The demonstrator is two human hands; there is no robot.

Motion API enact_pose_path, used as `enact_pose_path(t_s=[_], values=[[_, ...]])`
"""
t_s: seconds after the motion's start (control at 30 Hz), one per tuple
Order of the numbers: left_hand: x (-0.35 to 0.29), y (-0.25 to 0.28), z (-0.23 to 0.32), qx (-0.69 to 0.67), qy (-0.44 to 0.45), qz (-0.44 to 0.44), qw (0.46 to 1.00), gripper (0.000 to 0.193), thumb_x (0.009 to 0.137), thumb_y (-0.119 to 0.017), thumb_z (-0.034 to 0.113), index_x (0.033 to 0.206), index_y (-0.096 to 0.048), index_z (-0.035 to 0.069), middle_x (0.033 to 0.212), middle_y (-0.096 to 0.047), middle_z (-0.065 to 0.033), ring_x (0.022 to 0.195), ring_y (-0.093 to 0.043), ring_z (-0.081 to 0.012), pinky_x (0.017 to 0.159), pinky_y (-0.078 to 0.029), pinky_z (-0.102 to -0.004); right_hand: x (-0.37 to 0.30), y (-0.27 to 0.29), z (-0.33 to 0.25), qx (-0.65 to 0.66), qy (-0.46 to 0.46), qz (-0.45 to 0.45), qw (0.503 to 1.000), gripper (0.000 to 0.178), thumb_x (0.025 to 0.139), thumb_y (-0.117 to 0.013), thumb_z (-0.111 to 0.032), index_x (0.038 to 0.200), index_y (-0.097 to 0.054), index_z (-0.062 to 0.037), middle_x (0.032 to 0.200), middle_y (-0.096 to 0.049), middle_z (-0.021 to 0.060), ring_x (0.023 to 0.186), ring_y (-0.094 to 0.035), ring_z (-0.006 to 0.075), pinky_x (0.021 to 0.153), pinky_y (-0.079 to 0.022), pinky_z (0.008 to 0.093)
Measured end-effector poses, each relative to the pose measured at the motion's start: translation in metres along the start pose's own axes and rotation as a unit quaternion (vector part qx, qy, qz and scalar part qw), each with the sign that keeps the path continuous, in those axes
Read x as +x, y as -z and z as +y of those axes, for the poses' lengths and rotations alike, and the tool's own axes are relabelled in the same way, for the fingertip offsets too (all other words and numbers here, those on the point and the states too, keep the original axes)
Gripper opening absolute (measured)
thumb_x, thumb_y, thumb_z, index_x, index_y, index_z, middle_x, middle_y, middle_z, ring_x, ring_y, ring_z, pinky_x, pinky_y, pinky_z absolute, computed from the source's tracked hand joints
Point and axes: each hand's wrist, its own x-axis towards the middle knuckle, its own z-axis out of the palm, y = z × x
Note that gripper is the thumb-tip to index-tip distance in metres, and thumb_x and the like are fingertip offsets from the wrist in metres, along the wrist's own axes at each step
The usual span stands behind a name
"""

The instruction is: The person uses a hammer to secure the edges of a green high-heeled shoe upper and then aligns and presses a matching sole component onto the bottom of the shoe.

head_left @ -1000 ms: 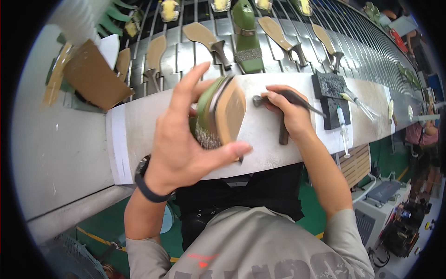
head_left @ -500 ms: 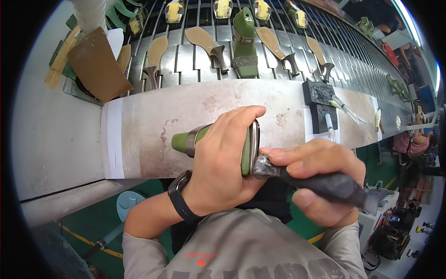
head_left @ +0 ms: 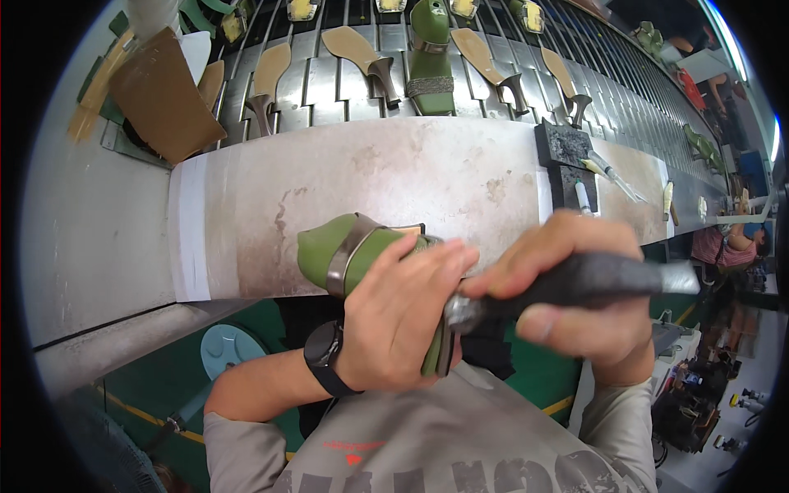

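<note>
My left hand (head_left: 399,320), with a black watch on its wrist, is closed around a green shoe last (head_left: 325,246) that has a grey-brown strap (head_left: 349,255) across its toe end. The last lies on its side, toe pointing left, above the bench's near edge. My fingers cover much of its heel end. In my right hand (head_left: 575,287) is a hand tool with a thick black handle (head_left: 567,287) and a shiny metal head (head_left: 464,314). That head is at the heel end of the last, close to my left fingers; motion blur hides whether it touches.
The pale worktop (head_left: 394,181) is stained. Beyond it, a slatted metal conveyor (head_left: 320,90) carries heeled soles (head_left: 357,49) and another strapped green last (head_left: 431,74). Black blocks (head_left: 563,144) and a syringe (head_left: 608,168) lie at right. Brown cardboard (head_left: 164,99) stands at left.
The last has turned in my left hand, showing more of its toe and strap, and its heel end has come lower. The tool has swung, its handle end now higher.
</note>
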Motion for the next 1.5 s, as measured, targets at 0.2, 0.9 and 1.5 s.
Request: enact_pose_path(t_s=[0.2,0.9,1.5], values=[[-0.081,-0.009,-0.066,0.248,-0.044,0.048,0.966,0.066,0.101,-0.065,0.033,0.15,-0.037,-0.002,0.155,-0.046,-0.0318,0.142,-0.05,-0.0473,0.119,-0.025,-0.0746,-0.028,-0.05,0.094,0.016,0.009,0.03,0.999,0.025,0.092,-0.071,-0.002,0.116,-0.067,0.0054,0.119,-0.075,0.0238,0.113,-0.073,0.0279,0.104,-0.054,0.0392],[-0.104,-0.011,-0.091,0.361,-0.019,0.014,0.932,0.101,0.094,-0.07,0.063,0.156,-0.029,-0.004,0.152,-0.046,-0.0341,0.142,-0.049,-0.049,0.117,-0.03,-0.074,0.082,-0.016,0.124,0.008,0.075,-0.096,0.993,0.027,0.085,-0.071,-0.002,0.109,-0.068,0.0087,0.111,-0.076,0.0252,0.107,-0.075,0.0306,0.098,-0.057,0.0388],[-0.101,-0.014,-0.087,0.316,0.008,0.058,0.947,0.043,0.107,-0.055,0.013,0.147,-0.044,0.003,0.149,-0.056,-0.0218,0.139,-0.057,-0.0377,0.119,-0.029,-0.0723,0.052,-0.043,0.125,-0.164,0.246,-0.074,0.952,0.026,0.073,-0.08,-0.001,0.097,-0.072,0.0023,0.098,-0.077,0.0188,0.091,-0.079,0.0334,0.083,-0.065,0.0404]])
